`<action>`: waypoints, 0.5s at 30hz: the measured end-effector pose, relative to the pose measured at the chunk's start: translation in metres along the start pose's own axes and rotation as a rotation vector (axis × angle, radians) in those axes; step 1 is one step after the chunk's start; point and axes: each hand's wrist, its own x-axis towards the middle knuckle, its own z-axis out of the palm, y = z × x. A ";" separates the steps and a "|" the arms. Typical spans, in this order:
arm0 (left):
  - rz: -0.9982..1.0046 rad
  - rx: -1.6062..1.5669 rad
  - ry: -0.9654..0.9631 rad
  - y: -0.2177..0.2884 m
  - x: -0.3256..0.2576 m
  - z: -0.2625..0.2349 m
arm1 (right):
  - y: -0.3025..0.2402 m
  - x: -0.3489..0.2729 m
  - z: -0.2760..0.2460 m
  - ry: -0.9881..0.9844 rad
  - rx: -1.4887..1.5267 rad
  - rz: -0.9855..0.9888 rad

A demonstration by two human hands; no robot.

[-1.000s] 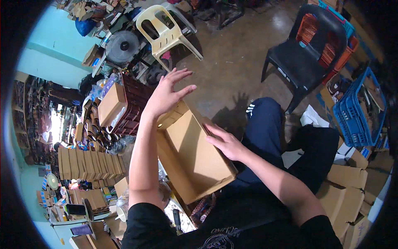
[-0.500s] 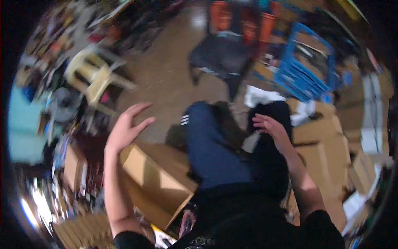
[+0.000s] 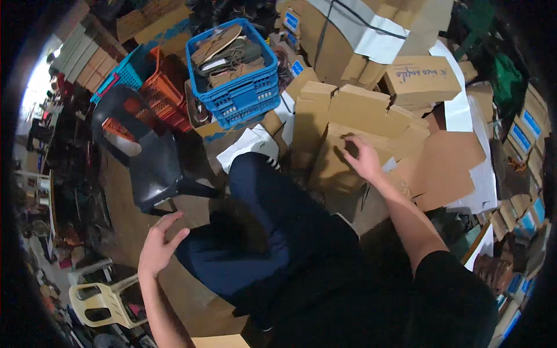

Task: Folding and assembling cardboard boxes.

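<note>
At the near edge of the cardboard pile (image 3: 313, 95), a brown panel (image 3: 329, 165) lies under and left of the nearer, right hand (image 3: 364, 159), empty, fingers curved; contact unclear. The left hand (image 3: 159, 243), fingers parted, holds nothing.

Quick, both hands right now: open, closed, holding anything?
Left hand: open, empty, beside the bent left knee.
Right hand: open, loosely curved, nothing visibly held, over the die-cut cardboard blanks; touch cannot be told.
</note>
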 end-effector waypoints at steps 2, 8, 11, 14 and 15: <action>-0.019 0.120 -0.065 0.002 0.013 0.002 | 0.031 -0.017 -0.003 0.043 -0.206 0.045; -0.256 0.047 -0.128 -0.017 -0.030 -0.014 | 0.082 -0.044 0.003 -0.001 -0.487 -0.031; -0.252 0.056 -0.062 -0.048 -0.064 -0.013 | 0.088 -0.050 0.009 0.046 -0.429 -0.104; -0.267 -0.024 -0.023 -0.055 -0.075 -0.005 | 0.091 -0.056 0.007 0.038 -0.398 -0.130; -0.305 -0.087 -0.023 -0.054 -0.076 -0.002 | 0.090 -0.057 0.005 0.010 -0.399 -0.120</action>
